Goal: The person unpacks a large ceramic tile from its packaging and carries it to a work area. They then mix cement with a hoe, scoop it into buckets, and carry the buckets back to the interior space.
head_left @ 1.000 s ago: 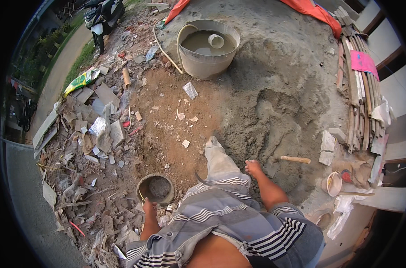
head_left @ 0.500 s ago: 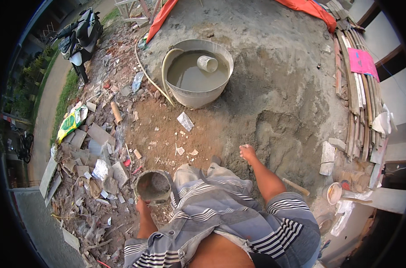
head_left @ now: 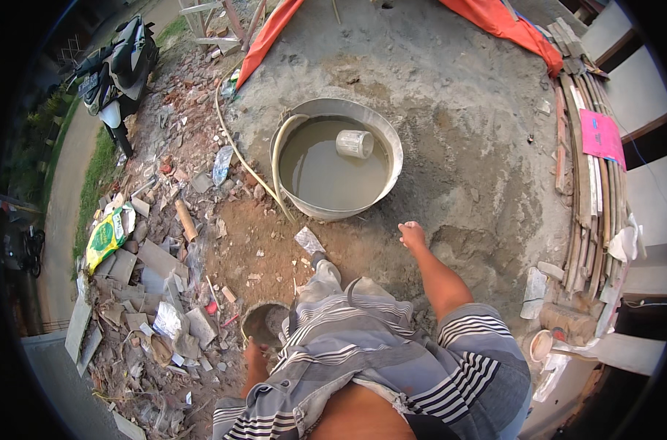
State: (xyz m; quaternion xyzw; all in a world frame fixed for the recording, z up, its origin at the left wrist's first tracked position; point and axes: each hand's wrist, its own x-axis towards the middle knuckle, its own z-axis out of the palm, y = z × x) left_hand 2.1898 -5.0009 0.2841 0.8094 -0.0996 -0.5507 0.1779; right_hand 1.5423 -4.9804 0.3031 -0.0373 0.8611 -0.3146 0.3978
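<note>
My left hand (head_left: 253, 353) grips the rim of a small round bucket (head_left: 262, 323) caked with grey mortar, held low beside my striped shirt. My right hand (head_left: 412, 235) reaches forward with nothing in it, fingers loosely curled, just short of a large metal tub (head_left: 381, 135). The tub holds murky grey water, a floating white plastic cup (head_left: 355, 144) and the end of a pale hose (head_left: 277, 163) hooked over its rim. Grey sand and brown dirt lie under both hands.
A rubble heap (head_left: 154, 279) of broken tiles, bricks and litter fills the left. A parked scooter (head_left: 117, 70) stands at the far left. An orange tarp (head_left: 520, 29) lies at the top. Bundled poles (head_left: 594, 183) and a wall edge line the right.
I have moved forward toward the tub, which now sits closer and larger. My right hand has swung ahead from beside my hip. The small bucket stays in my left hand.
</note>
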